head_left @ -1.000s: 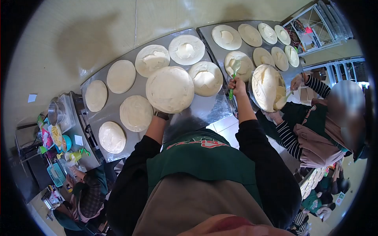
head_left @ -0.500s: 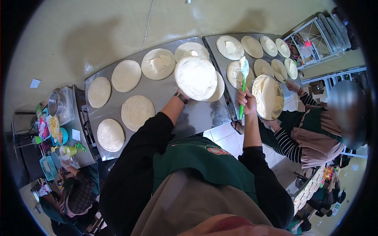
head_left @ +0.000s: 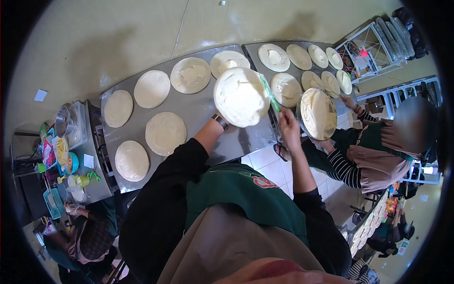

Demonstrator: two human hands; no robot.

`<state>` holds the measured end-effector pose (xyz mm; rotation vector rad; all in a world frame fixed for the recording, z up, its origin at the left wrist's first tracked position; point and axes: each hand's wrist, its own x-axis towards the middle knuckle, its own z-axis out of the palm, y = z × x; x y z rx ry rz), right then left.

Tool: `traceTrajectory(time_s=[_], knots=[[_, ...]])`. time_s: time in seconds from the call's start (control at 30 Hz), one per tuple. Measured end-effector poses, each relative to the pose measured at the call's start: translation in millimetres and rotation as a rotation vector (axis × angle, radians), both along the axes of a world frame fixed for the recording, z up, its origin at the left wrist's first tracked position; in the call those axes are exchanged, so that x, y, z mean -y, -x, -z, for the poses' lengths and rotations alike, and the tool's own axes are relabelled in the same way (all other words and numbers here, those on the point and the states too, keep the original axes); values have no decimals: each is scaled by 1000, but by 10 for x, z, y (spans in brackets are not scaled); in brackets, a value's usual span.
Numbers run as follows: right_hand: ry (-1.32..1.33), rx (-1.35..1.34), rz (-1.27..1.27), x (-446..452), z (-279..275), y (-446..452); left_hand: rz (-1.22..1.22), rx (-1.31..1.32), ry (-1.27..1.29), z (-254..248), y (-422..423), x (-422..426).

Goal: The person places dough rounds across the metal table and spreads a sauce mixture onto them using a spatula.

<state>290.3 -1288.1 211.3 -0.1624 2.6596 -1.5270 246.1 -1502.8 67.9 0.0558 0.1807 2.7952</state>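
Observation:
A round cream-topped disc (head_left: 241, 97) is held up above the metal table (head_left: 203, 116) by my left hand (head_left: 223, 119), which is mostly hidden beneath it. My right hand (head_left: 287, 124) is closed on the handle of a green spatula (head_left: 270, 93), whose blade meets the disc's right edge. More pale discs lie on the table, among them a plain one (head_left: 166, 134) and one with a dollop of cream (head_left: 190, 75).
To the right a co-worker (head_left: 378, 151) in striped sleeves holds a large bowl of cream (head_left: 316, 113). A second table (head_left: 265, 47) bears several discs. Another person (head_left: 90, 236) is at the lower left, near a side counter (head_left: 99, 187). A white rack (head_left: 373, 52) stands at the upper right.
The held disc first moved right and up off the table, and now shows more of its top. The green spatula has swung left onto its edge. The co-worker's right hand has lowered from the bowl.

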Motion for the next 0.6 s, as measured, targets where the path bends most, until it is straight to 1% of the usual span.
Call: traceTrajectory(time_s=[0.03,0.1,0.13,0.2,0.23,0.3,0.37,0.4,0.43,0.5,0.57,0.6], knots=[[-33,-44,29,-4,-14,68,1,-2,7,-40,-80,26],[-110,-57,-56,54,-105,5,-6,-7,24,-88,-177,105],[-109,-59,-65,103,-104,-72,-15,-11,31,-113,-249,135],[-132,129,-290,201,-66,-373,-34,-17,43,-164,-324,253],[-59,107,-399,253,-11,-496,-40,-20,51,-192,-349,303],[106,409,-516,423,-283,-606,-47,-27,68,-231,-429,398],[182,420,-390,370,-167,-456,-49,-28,82,-248,-575,481],[222,295,-334,403,-197,-359,-49,-28,91,-263,-657,468],[183,272,-236,423,-125,-248,-48,-28,99,-280,-722,490],[4,115,-302,542,-110,-352,-52,-37,113,-332,-795,529],[-4,93,-406,706,58,-626,-70,-45,122,-372,-871,595],[99,133,-464,806,127,-773,-77,-45,128,-384,-901,633]])
